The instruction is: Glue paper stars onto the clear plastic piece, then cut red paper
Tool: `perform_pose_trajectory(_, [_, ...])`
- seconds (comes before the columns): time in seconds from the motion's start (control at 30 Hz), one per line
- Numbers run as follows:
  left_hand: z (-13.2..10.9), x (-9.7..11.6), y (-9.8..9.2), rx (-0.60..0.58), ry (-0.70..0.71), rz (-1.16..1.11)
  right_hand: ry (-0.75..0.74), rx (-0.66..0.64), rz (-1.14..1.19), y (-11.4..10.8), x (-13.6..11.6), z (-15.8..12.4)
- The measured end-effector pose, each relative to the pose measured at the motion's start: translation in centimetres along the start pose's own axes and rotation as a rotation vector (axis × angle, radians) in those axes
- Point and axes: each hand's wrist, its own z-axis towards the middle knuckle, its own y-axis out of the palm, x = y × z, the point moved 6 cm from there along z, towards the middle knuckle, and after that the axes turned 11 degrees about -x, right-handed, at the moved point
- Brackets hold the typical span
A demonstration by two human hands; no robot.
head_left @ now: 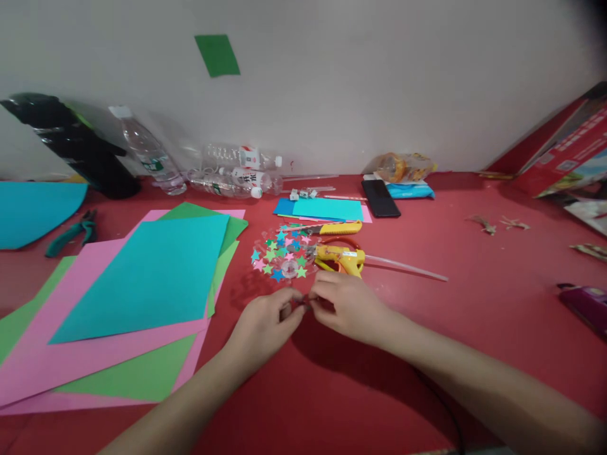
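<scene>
My left hand (269, 321) and my right hand (348, 304) meet over the red tabletop, each with thumb and fingers pinched together. Between the fingertips is something small and dark, too small to name. Just beyond the hands, several coloured paper stars (270, 255) lie on and around a clear plastic piece (289, 270). A yellow hot glue gun (340, 256) lies close past my right hand, a clear glue stick (408, 266) protruding from its back. Under it show the handles of a pair of scissors (353, 242). A yellow utility knife (340, 228) lies behind.
Stacked coloured paper (147, 278) covers the left side, with teal pliers (73, 234) beyond. Plastic bottles (237, 183) and a black flask (76, 145) line the wall. A phone (380, 198) lies at the back; a red box (569, 148) stands far right.
</scene>
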Motion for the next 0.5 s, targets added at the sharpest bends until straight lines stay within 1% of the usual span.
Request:
perform_pose_trajectory(0.17, [-0.03, -0.20, -0.13, 0.024, 0.030, -0.262, 0.011, 0.029, 0.123, -0.41, 0.02, 0.07])
perform_pose_trajectory(0.3, [-0.07, -0.04, -0.22, 0.011, 0.046, -0.332, 0.002, 0.035, 0.155, -0.35, 0.31, 0.07])
perform_pose_trajectory(0.5, [0.05, -0.16, -0.46, 0.024, 0.039, -0.391, 0.000, 0.048, 0.107, -0.48, 0.77, -0.25])
